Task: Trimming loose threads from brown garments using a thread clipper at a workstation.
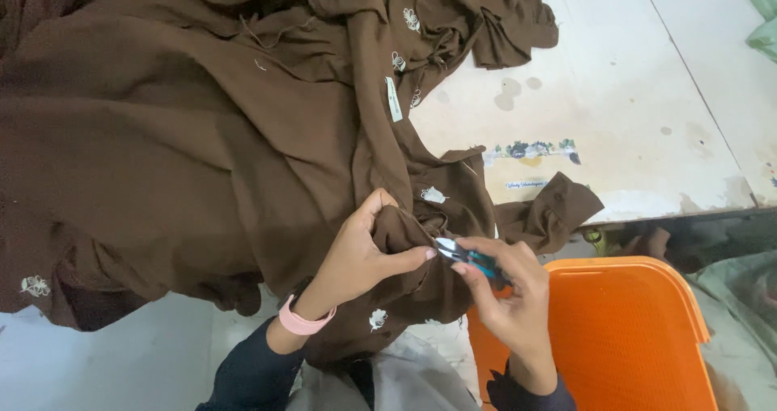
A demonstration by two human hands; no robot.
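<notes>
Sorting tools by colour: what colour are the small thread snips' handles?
Teal, on the small metal thread snips in the right hand; head view.

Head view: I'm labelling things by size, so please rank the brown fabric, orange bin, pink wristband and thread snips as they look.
1. brown fabric
2. orange bin
3. pink wristband; thread snips look about alike, partly hidden by the right hand.

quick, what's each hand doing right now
Left hand: closed, pinching a fold of the brown fabric.
Right hand: closed on small teal-handled snips, blades at the fabric.
</notes>
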